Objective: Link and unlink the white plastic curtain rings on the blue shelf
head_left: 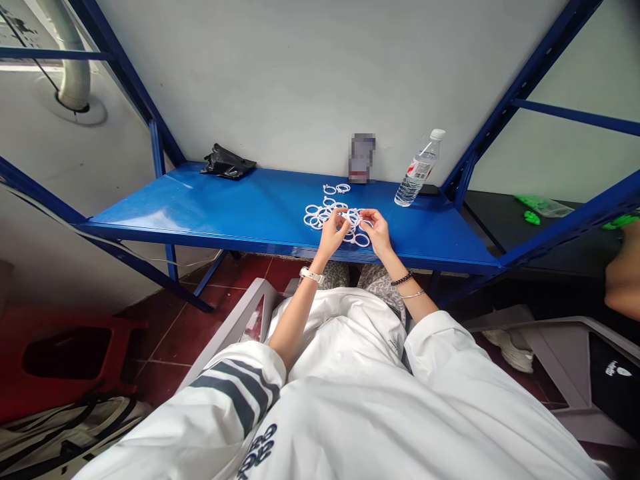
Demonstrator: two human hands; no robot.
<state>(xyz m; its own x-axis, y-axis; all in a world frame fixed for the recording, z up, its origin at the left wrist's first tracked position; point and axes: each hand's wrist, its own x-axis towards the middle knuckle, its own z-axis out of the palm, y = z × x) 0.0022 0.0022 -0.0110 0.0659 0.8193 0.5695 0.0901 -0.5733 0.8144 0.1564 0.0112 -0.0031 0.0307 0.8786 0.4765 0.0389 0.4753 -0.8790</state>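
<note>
Over the front part of the blue table [270, 207], my left hand [333, 233] is closed in a pinch on a white plastic ring [353, 215]. My right hand [377, 233] faces it from the right, fingertips pinched on white plastic ring too. Whether both hands hold the same ring or two joined ones, I cannot tell. Under and around my fingers lies a loose pile of white plastic rings [314, 219], partly hidden by my hands. A few more white rings [343, 188] lie apart, just behind the pile.
A black plastic bag [227, 162] lies at the back left. Against the wall stands a blurred-out upright object [361, 159]. A water bottle [419, 170] stands at the right, with a dark flat object behind it. Blue frame posts rise at both table ends. Another person's arm [623, 273] shows far right.
</note>
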